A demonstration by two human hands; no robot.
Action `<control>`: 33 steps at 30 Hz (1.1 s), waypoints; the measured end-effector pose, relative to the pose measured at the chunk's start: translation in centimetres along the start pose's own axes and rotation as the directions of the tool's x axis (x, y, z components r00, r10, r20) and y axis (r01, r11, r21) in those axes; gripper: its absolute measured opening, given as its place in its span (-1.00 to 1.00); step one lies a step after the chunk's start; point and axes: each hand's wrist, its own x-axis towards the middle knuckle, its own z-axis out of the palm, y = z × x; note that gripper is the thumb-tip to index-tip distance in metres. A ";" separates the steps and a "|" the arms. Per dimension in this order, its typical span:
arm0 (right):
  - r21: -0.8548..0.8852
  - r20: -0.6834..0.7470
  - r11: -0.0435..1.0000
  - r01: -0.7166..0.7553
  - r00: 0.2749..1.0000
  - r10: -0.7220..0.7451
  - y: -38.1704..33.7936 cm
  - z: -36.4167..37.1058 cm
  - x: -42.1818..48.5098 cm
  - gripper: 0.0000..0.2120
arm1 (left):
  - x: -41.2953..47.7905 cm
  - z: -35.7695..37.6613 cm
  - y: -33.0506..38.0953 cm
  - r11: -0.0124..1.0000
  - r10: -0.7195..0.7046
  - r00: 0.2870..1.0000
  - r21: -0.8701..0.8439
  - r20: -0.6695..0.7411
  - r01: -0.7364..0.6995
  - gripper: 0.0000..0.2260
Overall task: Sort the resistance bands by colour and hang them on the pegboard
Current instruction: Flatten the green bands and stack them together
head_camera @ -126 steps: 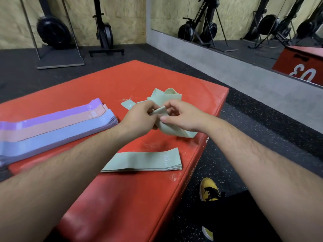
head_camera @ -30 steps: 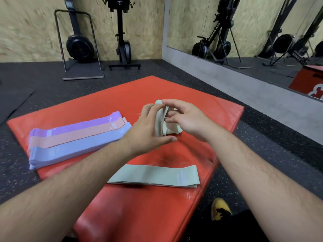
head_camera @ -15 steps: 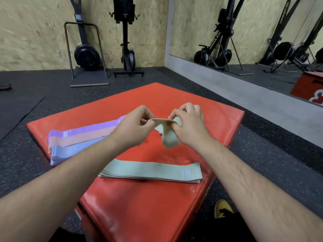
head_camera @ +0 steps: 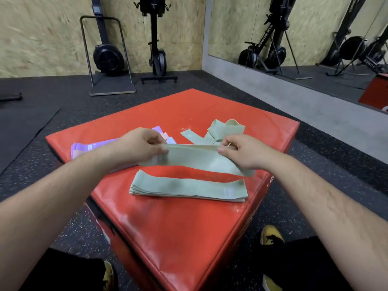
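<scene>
I hold a pale green resistance band [head_camera: 195, 157] stretched flat between both hands above the red padded box [head_camera: 180, 223]. My left hand [head_camera: 138, 147] pinches its left end, my right hand [head_camera: 241, 151] its right end. Just below it, a neat stack of green bands [head_camera: 186, 189] lies near the box's front edge. Behind my right hand sits a loose tangle of green bands [head_camera: 220, 130]. A stack of purple, peach and blue bands [head_camera: 88, 148] lies to the left, partly hidden by my left arm. No pegboard is in view.
Dark rubber floor surrounds the box. Exercise machines [head_camera: 155, 38] stand against the wood-panel wall at the back. A wall mirror [head_camera: 304, 32] runs along the right. My yellow shoes [head_camera: 271, 235] are beside the box's near corner.
My hands have pulled apart, stretching the crumpled green band out flat. They have also dropped towards the green stack.
</scene>
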 end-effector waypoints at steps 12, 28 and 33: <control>-0.313 0.106 0.950 -0.009 0.993 0.045 0.0 2.9 -1.4 -0.53 | -0.8 2.3 -3.3 0.963 -0.010 0.997 0.270 0.077 -0.011 -0.77; -0.323 0.292 0.937 0.135 0.956 -0.037 0.8 3.9 -0.8 -0.74 | -0.1 5.8 -4.0 0.807 0.262 0.960 0.523 0.099 -0.274 -0.57; -0.209 0.372 0.973 0.093 0.928 -0.009 1.1 3.0 -2.4 -0.30 | 0.1 8.7 -1.4 0.891 0.240 0.901 0.288 0.360 -0.352 -0.30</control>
